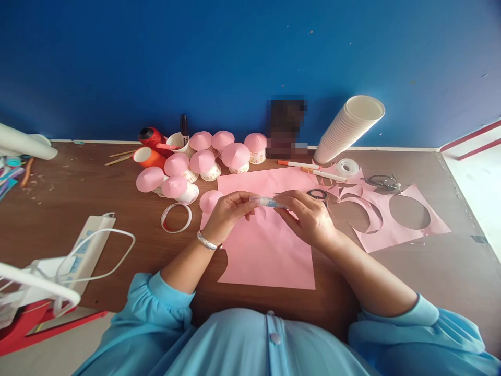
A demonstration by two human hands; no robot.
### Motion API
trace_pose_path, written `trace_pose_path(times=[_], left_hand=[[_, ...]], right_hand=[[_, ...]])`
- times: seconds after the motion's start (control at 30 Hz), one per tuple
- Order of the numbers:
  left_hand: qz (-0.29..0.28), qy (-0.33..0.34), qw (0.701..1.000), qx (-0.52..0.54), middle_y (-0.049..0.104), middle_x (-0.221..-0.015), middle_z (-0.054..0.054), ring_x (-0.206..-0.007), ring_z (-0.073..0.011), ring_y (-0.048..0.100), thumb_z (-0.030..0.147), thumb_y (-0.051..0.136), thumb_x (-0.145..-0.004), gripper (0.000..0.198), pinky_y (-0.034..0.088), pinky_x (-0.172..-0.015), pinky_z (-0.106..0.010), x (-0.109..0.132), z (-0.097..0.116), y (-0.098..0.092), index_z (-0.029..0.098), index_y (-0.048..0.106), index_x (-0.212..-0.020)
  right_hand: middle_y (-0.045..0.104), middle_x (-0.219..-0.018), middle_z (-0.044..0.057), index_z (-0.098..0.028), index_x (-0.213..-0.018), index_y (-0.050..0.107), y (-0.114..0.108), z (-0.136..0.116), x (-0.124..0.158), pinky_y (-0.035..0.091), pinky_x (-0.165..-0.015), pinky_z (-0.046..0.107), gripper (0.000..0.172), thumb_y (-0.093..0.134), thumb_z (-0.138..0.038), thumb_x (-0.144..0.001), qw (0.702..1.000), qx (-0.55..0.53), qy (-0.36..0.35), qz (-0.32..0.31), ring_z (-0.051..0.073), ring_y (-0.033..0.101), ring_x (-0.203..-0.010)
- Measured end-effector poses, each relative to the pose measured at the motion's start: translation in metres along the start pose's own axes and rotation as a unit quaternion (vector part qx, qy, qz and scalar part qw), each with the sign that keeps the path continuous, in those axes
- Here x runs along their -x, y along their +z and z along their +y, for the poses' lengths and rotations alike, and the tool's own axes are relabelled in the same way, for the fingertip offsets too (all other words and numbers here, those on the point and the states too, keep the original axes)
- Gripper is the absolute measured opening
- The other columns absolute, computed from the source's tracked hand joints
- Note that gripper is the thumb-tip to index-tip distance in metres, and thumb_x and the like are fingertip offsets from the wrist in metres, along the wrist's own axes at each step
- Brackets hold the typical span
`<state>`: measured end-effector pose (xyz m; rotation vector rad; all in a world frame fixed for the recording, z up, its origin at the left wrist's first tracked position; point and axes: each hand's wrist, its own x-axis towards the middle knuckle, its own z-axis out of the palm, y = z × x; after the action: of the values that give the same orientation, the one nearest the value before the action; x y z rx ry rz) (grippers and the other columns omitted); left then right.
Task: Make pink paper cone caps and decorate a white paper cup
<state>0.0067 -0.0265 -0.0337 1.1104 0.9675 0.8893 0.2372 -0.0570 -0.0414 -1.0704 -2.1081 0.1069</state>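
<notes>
Tube (pixel 269 202) front and centre: small, clear, blue label, held level just above pink sheet (pixel 266 256). Gripped at both ends. Left hand (pixel 229 210) w/ thumb and fingertips pinched round left end. Right hand (pixel 309 215) w/ fingers curled over right end, thumb tucked under. Both clenched on it, neither loose. Cap on or off? Can't tell, too small. Silver bracelet (pixel 206 241) on left wrist.

Just behind right hand: scissors (pixel 318 194), dark handles, at sheet's far edge. Right of that, pink offcuts (pixel 395 230) w/ round holes cut out, lying flat on brown table (pixel 117 209). Further back, tape roll (pixel 347 167), two marker pens (pixel 299 164) nr each other, and leaning stack of white cups (pixel 348 128) against blue wall (pixel 235 62).

Over to left of centre: cluster of paper cups w/ pink cone tops (pixel 203 162), packed close, some touching. One loose pink cone (pixel 210 200) just beside left hand, at sheet's far-left corner. White ring (pixel 176 218) flat on table, nr left hand but apart from it. Orange cup (pixel 146 155) behind cluster, on its side, mouth toward camera.

Far left, well apart from hands: power strip (pixel 84 245) w/ white cable (pixel 117 250) looped round it.
</notes>
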Motion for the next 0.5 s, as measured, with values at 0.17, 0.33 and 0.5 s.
trace_pose_path(times=[0.17, 0.33, 0.5], left_hand=[[-0.003, 0.021, 0.999, -0.036, 0.071, -0.077, -0.002, -0.066, -0.0122, 0.06, 0.039, 0.086, -0.079, 0.028, 0.053, -0.058, -0.027, 0.003, 0.001, 0.002, 0.018, 0.08, -0.097], [-0.021, 0.059, 0.995, -0.081, 0.075, -0.085, -0.004, -0.069, -0.0122, 0.063, 0.033, 0.084, -0.082, 0.024, 0.057, -0.064, -0.027, 0.003, 0.001, -0.002, 0.018, 0.081, -0.1], [-0.06, 0.107, 0.983, -0.135, 0.077, -0.096, -0.008, -0.082, -0.0162, 0.07, 0.033, 0.08, -0.087, 0.02, 0.061, -0.074, -0.029, 0.002, -0.004, -0.006, 0.019, 0.081, -0.101]], right_hand=[[0.078, -0.106, 0.011, -0.021, -0.119, 0.069, -0.001, -0.002, 0.0, 0.062, -0.08, 0.035, 0.02, 0.056, -0.019, -0.104, 0.999, 0.014, -0.023, -0.025, 0.022, 0.076, -0.092], [0.08, -0.103, 0.01, -0.02, -0.113, 0.07, 0.004, -0.005, 0.003, 0.062, -0.082, 0.035, 0.016, 0.057, -0.022, -0.104, 0.995, -0.08, 0.053, -0.015, 0.022, 0.076, -0.092], [0.075, -0.077, 0.003, -0.018, -0.1, 0.074, 0.011, -0.008, 0.007, 0.057, -0.056, 0.028, 0.019, 0.063, -0.033, -0.099, 0.903, -0.318, 0.268, -0.104, 0.016, 0.068, -0.06]])
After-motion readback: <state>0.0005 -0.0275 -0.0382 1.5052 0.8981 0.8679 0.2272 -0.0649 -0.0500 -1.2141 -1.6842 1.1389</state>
